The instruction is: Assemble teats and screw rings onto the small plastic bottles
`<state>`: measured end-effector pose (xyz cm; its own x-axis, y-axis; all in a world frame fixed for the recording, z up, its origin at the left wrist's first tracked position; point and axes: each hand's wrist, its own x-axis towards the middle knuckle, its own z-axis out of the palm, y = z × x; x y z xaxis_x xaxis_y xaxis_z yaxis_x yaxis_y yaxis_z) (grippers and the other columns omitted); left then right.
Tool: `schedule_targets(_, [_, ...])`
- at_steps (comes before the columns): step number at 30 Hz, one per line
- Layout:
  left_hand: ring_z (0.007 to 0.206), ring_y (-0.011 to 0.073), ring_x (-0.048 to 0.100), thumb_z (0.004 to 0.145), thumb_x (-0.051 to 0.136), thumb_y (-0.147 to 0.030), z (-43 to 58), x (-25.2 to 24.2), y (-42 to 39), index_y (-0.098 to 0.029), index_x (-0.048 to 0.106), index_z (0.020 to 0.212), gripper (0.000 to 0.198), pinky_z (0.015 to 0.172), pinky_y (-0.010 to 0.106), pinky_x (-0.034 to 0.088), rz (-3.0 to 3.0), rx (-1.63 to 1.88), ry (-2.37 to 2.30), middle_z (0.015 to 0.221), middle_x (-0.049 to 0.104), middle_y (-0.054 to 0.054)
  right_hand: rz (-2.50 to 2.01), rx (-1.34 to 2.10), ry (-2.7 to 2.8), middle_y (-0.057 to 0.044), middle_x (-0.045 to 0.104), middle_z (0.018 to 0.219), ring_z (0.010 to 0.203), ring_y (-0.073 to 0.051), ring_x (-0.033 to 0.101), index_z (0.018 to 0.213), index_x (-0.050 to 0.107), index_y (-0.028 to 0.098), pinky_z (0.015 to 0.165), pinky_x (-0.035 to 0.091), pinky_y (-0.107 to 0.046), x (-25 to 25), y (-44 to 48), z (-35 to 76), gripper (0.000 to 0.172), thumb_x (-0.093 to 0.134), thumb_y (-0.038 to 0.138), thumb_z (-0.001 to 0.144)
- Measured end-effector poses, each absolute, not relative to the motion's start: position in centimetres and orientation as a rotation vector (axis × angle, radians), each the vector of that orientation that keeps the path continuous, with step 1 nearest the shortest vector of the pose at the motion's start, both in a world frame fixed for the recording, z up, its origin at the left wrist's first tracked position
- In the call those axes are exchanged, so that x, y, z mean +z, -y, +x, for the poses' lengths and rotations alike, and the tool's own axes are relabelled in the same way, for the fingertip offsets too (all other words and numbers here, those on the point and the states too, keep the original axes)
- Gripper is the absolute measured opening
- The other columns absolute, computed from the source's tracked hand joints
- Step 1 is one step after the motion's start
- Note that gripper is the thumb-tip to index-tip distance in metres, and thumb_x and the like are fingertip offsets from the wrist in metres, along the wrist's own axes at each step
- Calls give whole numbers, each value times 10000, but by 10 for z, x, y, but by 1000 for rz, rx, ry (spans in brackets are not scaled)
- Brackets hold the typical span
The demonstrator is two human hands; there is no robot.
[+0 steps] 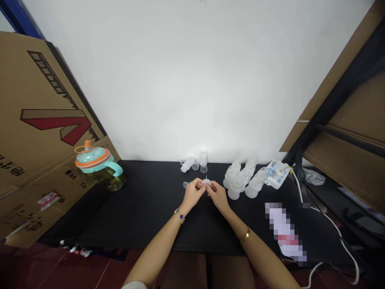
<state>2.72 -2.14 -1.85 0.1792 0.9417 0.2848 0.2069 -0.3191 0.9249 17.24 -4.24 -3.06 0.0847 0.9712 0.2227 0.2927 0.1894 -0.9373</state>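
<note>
Your tabletop (144, 208) is black and set against a plain white wall (192, 80), with red tiled floor (102, 273) below its front edge. Printed cardboard (54, 100) stands at the left, and a turquoise-and-orange-lidded jug (99, 163) sits close to it. To your right you have a group of translucent cups (235, 190), a white cable (299, 190) and a flat item hidden by pixelation (285, 233). More translucent parts (203, 158) are by the wall.

The small round piece (206, 182) is in front of you, between your hands near the middle of the tabletop. Its thin stem (206, 176) points toward the wall, so the long axis runs away from you; whether it also tilts upward, you cannot tell here. The piece looks whitish and translucent, with a rounded, disc-like body; finer detail is too small.

Your left hand (192, 193) and right hand (218, 194) both pinch it from opposite sides with thumb and fingers. A clear part (185, 184) lies just beside your left hand.
</note>
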Motion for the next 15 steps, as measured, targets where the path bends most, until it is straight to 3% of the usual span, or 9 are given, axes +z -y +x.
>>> schedule_targets(15, [631, 146, 614, 875, 622, -389, 26, -21, 23, -197, 673, 803, 211, 609, 242, 419, 1839, 1162, -1272, 681, 670, -19, -1426, 611, 1499, 21, 561, 601, 568, -165, 521, 745, 611, 223, 542, 365, -254, -35, 41, 174, 307, 539, 477, 901])
